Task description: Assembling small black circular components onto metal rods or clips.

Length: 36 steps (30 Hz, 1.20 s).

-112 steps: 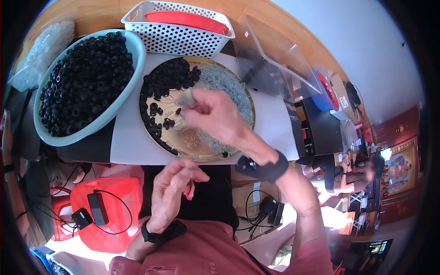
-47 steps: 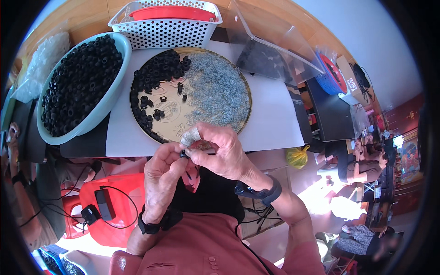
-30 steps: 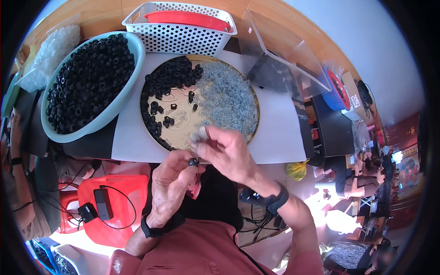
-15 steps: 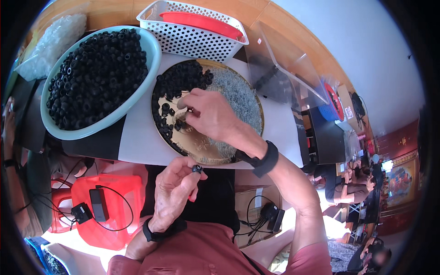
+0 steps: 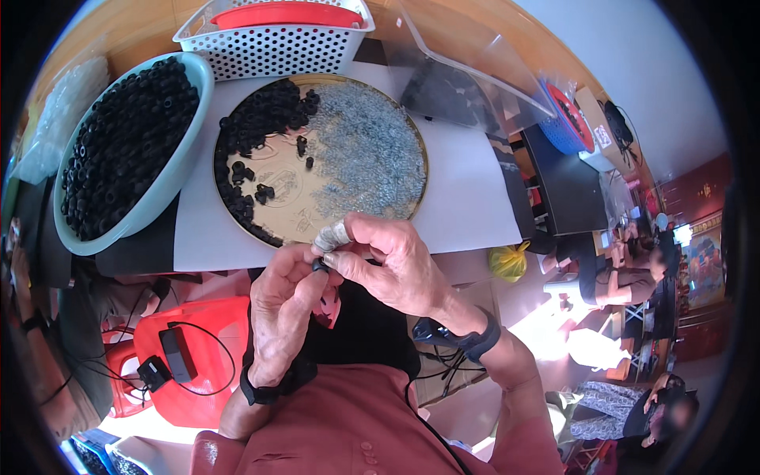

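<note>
My left hand [image 5: 279, 309] pinches a small black ring-shaped part [image 5: 320, 264] just off the table's near edge. Against it my right hand [image 5: 396, 267] has brought its thumb and forefinger together; light tape wraps the forefinger. Whatever lies between those right fingertips is too small to make out. Beyond both hands lies a round gold tray [image 5: 294, 218]. Black ring-shaped parts [image 5: 261, 119] are heaped along its left side, and a few sit loose near its middle. Small clear pieces [image 5: 368, 150] cover the tray's right part.
A pale green basin [image 5: 207, 87] full of black parts stands at left. Behind the tray are a white perforated basket [image 5: 277, 54] holding a red tray [image 5: 285, 16] and a clear plastic box [image 5: 475, 87]. A red stool [image 5: 214, 356] carries black devices. Other people sit nearby.
My right hand has come back from the tray toward me and met my left hand at the black part. The view has shifted, so the tray appears further left.
</note>
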Motion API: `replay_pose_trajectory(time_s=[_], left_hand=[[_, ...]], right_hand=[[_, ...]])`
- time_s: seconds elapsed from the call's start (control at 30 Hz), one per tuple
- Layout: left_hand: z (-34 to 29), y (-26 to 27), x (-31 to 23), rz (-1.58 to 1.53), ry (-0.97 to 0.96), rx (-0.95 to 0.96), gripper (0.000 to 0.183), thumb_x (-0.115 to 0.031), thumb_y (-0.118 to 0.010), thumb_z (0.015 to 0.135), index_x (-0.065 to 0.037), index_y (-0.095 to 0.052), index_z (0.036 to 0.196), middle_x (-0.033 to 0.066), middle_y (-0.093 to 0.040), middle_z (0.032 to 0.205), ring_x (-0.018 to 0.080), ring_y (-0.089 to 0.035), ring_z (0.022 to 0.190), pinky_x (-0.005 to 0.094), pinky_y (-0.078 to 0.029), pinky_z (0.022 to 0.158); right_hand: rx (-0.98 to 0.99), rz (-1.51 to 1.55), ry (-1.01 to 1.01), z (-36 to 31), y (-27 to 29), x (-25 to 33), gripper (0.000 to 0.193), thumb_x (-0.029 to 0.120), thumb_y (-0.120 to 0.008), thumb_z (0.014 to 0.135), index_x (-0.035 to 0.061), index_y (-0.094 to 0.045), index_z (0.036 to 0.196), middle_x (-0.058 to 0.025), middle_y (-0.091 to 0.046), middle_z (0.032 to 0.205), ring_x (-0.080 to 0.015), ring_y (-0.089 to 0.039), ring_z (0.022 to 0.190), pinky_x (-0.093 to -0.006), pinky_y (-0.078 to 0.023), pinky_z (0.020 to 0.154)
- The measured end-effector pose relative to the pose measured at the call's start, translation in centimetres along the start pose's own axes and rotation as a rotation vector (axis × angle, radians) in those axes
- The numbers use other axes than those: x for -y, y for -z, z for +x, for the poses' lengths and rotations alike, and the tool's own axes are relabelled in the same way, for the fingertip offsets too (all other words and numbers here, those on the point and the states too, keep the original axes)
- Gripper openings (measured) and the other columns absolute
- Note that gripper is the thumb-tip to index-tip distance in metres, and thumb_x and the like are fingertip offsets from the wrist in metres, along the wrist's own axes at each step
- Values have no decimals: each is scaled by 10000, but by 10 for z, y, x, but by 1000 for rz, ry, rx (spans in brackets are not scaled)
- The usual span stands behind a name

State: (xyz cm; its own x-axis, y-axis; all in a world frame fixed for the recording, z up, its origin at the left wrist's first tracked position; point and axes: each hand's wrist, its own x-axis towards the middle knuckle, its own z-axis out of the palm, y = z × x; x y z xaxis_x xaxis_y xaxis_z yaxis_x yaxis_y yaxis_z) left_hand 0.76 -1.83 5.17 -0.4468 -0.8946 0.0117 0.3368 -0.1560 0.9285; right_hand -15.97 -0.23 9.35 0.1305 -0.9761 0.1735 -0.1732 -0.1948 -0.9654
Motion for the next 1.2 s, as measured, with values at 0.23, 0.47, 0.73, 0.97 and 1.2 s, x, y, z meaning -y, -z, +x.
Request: replay_pose_trajectory(time_s=[0.23, 0.47, 0.73, 0.97, 1.2], left_hand=[[-1, -11, 4, -1, 4, 20, 221, -27, -512, 935, 21, -544, 1149, 65, -664, 903, 67, -590, 749, 212, -476, 669], [-3, -11, 7, 40, -25, 29, 219, -36, -520, 942, 28, -534, 1151, 81, -659, 927, 97, -605, 757, 232, -487, 696], [-3, -17, 3, 27, -4, 64, 206, -52, -513, 950, 27, -531, 1139, 66, -647, 886, 90, -597, 727, 225, -483, 653], [-7, -14, 13, -260, 113, 29, 195, -57, -533, 936, 2, -577, 1118, 77, -655, 929, 98, -612, 777, 223, -485, 677], [-6, -13, 20, -538, 306, 71, 165, -51, -529, 925, -18, -601, 1069, 109, -667, 1011, 130, -616, 885, 261, -477, 794]], right_hand=[[-90, 20, 25, -15, 4, -13, 145, -34, -552, 942, -61, -628, 1063, -56, -640, 946, -89, -614, 850, -236, -518, 730], [-85, -55, -9, -23, 8, -6, 149, -60, -539, 935, -63, -631, 1052, -49, -619, 919, -74, -590, 817, -227, -491, 707], [-163, -127, 73, -27, 2, -10, 141, -40, -601, 893, -56, -626, 1031, -69, -635, 913, -111, -629, 768, -250, -514, 693], [-132, -203, 168, -30, 3, -16, 255, -26, -662, 813, -31, -632, 1066, -112, -635, 1027, -166, -639, 790, -278, -523, 701], [-196, -352, 325, -39, -4, -32, 428, -22, -725, 713, 19, -612, 1123, -113, -592, 1093, -228, -650, 818, -313, -532, 677]])
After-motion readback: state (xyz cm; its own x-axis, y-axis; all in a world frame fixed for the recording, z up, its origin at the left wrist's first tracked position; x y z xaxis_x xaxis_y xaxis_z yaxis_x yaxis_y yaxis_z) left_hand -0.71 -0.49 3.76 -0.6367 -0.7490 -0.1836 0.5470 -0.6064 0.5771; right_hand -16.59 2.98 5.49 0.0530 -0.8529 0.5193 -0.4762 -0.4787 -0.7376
